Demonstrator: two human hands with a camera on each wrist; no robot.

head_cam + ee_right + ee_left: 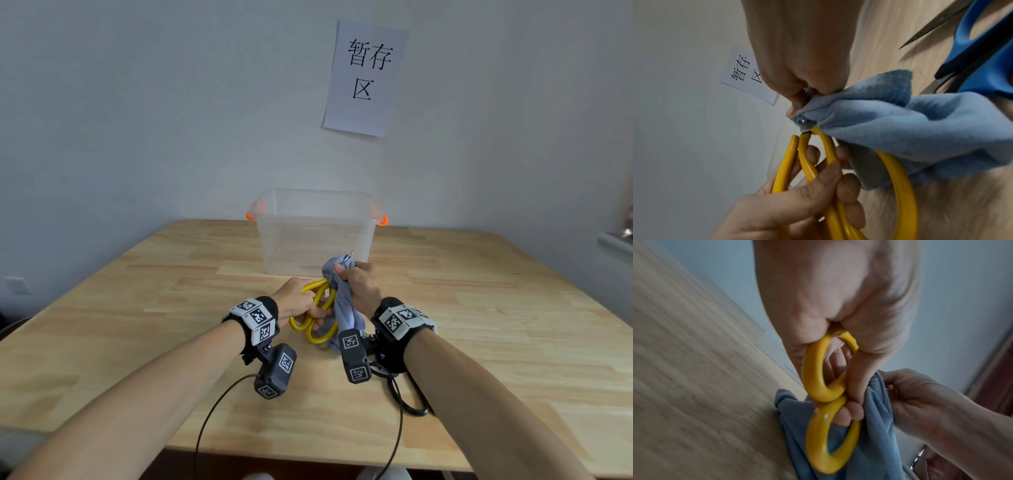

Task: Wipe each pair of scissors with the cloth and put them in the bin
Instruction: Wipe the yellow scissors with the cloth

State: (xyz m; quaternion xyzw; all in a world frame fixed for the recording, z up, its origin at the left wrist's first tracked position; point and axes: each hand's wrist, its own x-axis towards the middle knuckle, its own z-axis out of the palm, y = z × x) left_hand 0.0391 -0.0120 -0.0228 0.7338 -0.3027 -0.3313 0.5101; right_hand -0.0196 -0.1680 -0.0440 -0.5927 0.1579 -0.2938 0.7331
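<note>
Head view: left hand (297, 301) grips yellow-handled scissors (317, 313); right hand (359, 284) clamps blue cloth (344, 308) round blades. Wiping step; next, probably drop into clear bin (315, 233) beyond.

You can read one item only: a white paper sheet (365, 78) taped to the wall, printed in black characters "暂存区".

The cloth (337, 301) hides the yellow scissors' (317, 317) blades, bar the tip at 12 o'clock. The blue scissors (980, 53) are cut off at the right wrist view's 2 o'clock edge.
</note>
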